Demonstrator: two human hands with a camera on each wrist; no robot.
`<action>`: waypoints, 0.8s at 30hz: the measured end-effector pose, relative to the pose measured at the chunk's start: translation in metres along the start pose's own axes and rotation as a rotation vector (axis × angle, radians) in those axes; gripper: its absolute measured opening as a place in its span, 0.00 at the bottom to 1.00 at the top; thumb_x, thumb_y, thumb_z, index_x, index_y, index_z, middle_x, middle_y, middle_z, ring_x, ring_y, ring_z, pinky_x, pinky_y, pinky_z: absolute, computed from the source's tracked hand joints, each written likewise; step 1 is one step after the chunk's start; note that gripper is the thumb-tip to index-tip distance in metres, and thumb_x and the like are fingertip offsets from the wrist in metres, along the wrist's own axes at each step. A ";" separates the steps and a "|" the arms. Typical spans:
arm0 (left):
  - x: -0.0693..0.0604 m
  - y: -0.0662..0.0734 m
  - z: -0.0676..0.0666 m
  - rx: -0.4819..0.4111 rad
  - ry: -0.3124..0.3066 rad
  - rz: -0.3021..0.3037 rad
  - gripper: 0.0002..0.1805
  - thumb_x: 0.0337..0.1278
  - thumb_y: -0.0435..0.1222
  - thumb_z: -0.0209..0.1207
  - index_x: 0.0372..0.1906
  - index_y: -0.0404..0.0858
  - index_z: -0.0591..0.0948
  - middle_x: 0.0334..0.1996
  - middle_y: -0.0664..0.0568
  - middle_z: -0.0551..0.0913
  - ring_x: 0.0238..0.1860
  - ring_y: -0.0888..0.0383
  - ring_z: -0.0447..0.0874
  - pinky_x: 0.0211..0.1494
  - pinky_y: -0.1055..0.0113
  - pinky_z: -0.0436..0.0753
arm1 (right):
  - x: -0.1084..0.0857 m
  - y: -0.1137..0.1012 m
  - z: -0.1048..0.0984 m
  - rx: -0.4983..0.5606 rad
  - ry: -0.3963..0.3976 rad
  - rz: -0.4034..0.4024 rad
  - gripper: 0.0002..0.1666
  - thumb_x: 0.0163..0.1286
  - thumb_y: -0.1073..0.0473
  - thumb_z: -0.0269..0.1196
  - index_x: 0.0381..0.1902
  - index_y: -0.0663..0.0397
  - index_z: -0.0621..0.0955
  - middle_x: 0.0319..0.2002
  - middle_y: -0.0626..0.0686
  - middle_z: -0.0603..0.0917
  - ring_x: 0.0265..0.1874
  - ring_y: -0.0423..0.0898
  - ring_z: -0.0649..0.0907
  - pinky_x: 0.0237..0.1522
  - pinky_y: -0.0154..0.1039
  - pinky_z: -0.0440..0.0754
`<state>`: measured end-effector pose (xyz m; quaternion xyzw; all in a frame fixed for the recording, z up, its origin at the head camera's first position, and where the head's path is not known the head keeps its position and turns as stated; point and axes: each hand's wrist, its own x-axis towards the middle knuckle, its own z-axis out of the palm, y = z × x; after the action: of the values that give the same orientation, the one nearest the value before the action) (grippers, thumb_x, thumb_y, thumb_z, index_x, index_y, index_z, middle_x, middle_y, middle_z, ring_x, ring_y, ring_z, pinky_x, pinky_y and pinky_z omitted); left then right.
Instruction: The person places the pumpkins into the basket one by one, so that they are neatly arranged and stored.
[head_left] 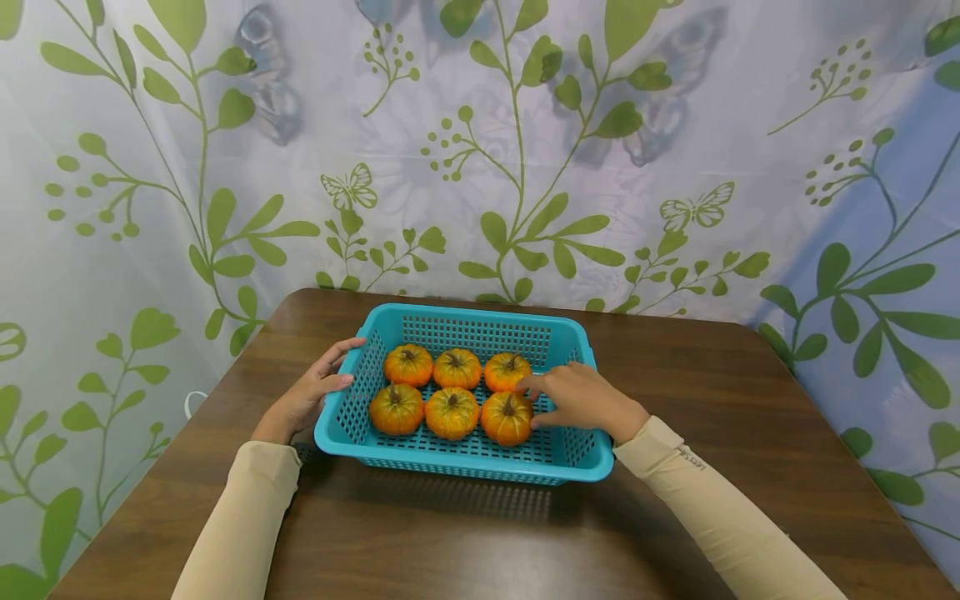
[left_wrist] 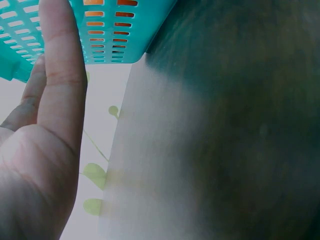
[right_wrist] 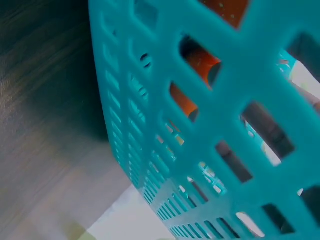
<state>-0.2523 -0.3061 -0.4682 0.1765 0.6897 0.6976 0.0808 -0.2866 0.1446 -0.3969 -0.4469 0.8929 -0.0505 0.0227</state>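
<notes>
Several small orange pumpkins sit in two rows inside a turquoise plastic basket, among them a front-middle pumpkin and a back-left pumpkin. At the basket's left end is my left hand, fingers extended along the outside of the wall; the left wrist view shows its straight finger against the slotted side. My right hand reaches over the right rim. Its bent fingers and thumb hold the front-right pumpkin at its right side. The basket wall hides that hand's grip in the right wrist view.
The basket stands on a dark brown wooden table. Behind the table hangs a pale curtain printed with green leaves and butterflies. A white loop, perhaps a cable, shows beyond the left table edge.
</notes>
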 end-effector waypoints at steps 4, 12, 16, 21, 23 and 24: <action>0.003 -0.002 0.000 -0.001 -0.009 0.002 0.26 0.79 0.39 0.56 0.74 0.65 0.72 0.77 0.24 0.53 0.61 0.52 0.78 0.58 0.57 0.87 | -0.004 0.001 0.000 0.023 0.044 -0.017 0.21 0.65 0.50 0.81 0.51 0.51 0.89 0.43 0.49 0.93 0.38 0.47 0.90 0.43 0.47 0.85; 0.006 -0.004 0.001 0.010 -0.031 0.014 0.27 0.80 0.38 0.54 0.75 0.65 0.71 0.78 0.23 0.52 0.62 0.53 0.78 0.59 0.58 0.86 | -0.012 0.003 0.004 0.135 0.144 -0.031 0.16 0.71 0.52 0.76 0.51 0.55 0.90 0.47 0.53 0.92 0.44 0.52 0.90 0.47 0.48 0.88; 0.005 -0.003 0.002 0.032 -0.033 0.018 0.28 0.81 0.37 0.54 0.76 0.65 0.71 0.79 0.23 0.52 0.62 0.54 0.77 0.59 0.59 0.86 | -0.017 0.004 0.005 0.201 0.247 -0.019 0.13 0.74 0.56 0.74 0.52 0.56 0.90 0.50 0.52 0.91 0.51 0.55 0.87 0.55 0.55 0.86; 0.000 0.000 0.001 0.065 -0.022 0.003 0.33 0.81 0.35 0.53 0.83 0.59 0.66 0.80 0.25 0.52 0.64 0.55 0.76 0.59 0.59 0.86 | -0.025 0.007 0.009 0.270 0.469 -0.017 0.15 0.71 0.64 0.74 0.55 0.59 0.89 0.52 0.55 0.90 0.56 0.59 0.84 0.59 0.62 0.84; -0.004 0.002 0.001 0.071 -0.017 -0.019 0.36 0.82 0.35 0.53 0.87 0.56 0.61 0.81 0.27 0.52 0.64 0.56 0.76 0.60 0.59 0.86 | -0.030 0.010 0.011 0.285 0.566 -0.013 0.19 0.69 0.67 0.75 0.57 0.61 0.88 0.54 0.57 0.90 0.58 0.60 0.84 0.60 0.64 0.83; -0.006 0.004 0.002 0.073 -0.017 -0.033 0.37 0.82 0.35 0.52 0.88 0.54 0.58 0.81 0.28 0.51 0.65 0.56 0.76 0.60 0.59 0.86 | -0.033 0.012 0.012 0.288 0.610 -0.008 0.21 0.68 0.68 0.75 0.59 0.62 0.87 0.56 0.58 0.89 0.59 0.61 0.83 0.60 0.65 0.82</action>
<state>-0.2459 -0.3068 -0.4649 0.1739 0.7170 0.6689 0.0914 -0.2755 0.1772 -0.4104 -0.4067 0.8405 -0.3076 -0.1828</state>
